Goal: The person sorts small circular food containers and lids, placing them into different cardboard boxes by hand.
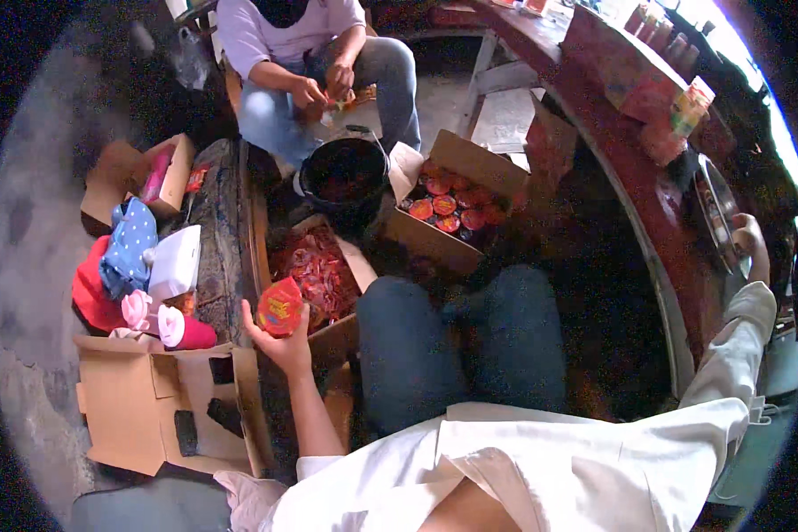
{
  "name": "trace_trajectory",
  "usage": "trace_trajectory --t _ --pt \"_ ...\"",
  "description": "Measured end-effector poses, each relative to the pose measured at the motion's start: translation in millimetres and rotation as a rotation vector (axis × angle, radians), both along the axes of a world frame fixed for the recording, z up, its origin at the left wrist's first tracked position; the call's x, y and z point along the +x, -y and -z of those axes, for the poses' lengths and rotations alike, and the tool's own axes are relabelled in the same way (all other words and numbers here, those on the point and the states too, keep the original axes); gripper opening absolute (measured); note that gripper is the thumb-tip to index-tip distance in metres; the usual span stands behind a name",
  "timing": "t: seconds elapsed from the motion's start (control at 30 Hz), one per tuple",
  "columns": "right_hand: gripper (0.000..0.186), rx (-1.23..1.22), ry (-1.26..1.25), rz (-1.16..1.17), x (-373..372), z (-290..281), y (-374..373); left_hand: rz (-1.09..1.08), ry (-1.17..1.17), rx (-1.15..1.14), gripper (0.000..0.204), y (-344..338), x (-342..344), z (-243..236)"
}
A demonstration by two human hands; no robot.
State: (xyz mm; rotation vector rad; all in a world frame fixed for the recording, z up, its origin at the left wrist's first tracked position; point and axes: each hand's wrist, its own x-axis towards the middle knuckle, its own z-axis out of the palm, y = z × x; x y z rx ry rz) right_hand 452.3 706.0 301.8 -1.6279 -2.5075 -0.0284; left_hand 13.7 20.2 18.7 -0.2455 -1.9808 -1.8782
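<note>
Fingers of the left hand (291, 348) grip a red round-faced packet (280, 308), thumb spread left.
Packet, above the carton (356, 266) of glossy red wrappers (317, 270), appears light, smooth, probably slippery; rim hold advised. Right hand (751, 241) at a round, shallow tray's (726, 199) rim, right side; finger closure indeterminable. Carton cardboard: matt, stiff.

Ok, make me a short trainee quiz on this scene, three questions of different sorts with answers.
1. What does the camera wearer's left hand hold?
A) a blue white-dotted cloth
B) a round red pack
C) a white rectangular box

2. True or false: in the picture, the round black bucket is left of the brown cardboard box of round red-topped packs.

3. Which of the wearer's hands is at the round, light-rimmed pan?

Key: 1. B. 2. True. 3. The right hand.
</note>
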Motion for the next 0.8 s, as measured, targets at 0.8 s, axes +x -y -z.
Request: trace_trajectory --t 0.8 --pt "0.048 0.028 -0.038 0.041 -9 4 23 0.061 0.073 -0.1 0.091 -9 2 7"
